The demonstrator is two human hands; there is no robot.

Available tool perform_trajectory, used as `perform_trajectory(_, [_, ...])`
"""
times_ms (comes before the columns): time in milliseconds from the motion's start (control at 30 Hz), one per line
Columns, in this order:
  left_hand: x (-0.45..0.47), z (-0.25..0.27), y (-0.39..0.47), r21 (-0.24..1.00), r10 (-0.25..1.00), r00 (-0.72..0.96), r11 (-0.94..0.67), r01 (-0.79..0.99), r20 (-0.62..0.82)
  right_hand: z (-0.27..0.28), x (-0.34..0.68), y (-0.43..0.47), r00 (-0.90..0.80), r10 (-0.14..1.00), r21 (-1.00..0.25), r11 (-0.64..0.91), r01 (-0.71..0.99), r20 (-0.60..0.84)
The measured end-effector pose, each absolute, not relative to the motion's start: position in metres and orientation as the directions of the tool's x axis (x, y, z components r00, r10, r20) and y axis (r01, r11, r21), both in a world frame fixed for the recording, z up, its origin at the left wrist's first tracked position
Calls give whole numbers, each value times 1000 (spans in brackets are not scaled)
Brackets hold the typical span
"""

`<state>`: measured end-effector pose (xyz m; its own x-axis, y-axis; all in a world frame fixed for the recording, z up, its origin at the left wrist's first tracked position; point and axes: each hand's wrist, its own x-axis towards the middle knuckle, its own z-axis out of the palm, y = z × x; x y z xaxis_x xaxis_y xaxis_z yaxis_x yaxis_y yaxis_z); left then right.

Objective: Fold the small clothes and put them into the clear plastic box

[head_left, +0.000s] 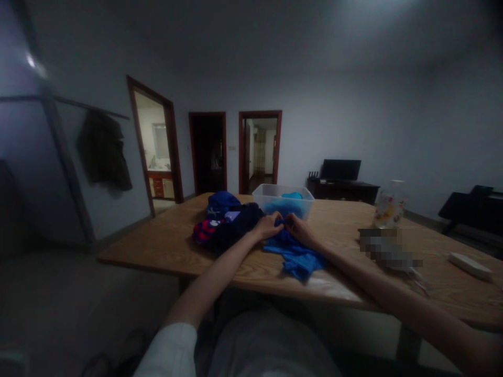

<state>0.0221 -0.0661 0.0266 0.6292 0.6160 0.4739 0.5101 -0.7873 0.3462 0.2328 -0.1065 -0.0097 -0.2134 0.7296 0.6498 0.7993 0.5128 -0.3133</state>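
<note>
A blue garment (301, 257) lies crumpled on the wooden table in front of me, its lower part spread toward the near edge. My left hand (269, 225) pinches its far end, the fingers closed on the cloth. Close beside it, my right hand (297, 228) grips the same end. Just beyond both hands stands a clear plastic bin (261, 195) with bright blue cloth (293, 196) inside. To the left of my left hand is a pile of dark clothes (239, 228), with a red-and-navy patterned piece (206, 230) and a blue piece (223, 201).
The wooden table (157, 246) fills the middle. On its right stand a clear patterned jug (389, 207), a blurred-out item (387, 251) and a white elongated object (469, 265). A screen (341, 169) sits on a dark cabinet by the far wall. A jacket (104, 149) hangs at left.
</note>
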Motion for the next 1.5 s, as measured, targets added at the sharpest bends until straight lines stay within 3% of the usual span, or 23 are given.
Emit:
perform_trajectory(167, [23,26,-63,389,637,644,-770,506,423,-8,232,-109,-232,716,-277,517,810,658])
perform_trajectory(467, [27,22,-58,459,617,615,-783,419,491,-10,232,-107,-283,675,-229,563,794,681])
perform_trajectory(933, [27,19,-54,444,598,597,-800,404,535,2,226,-120,-205,768,-402,519,754,607])
perform_trajectory(1500, [30,18,-49,565,610,596,-771,293,522,-8,232,-111,-271,659,-230,569,789,702])
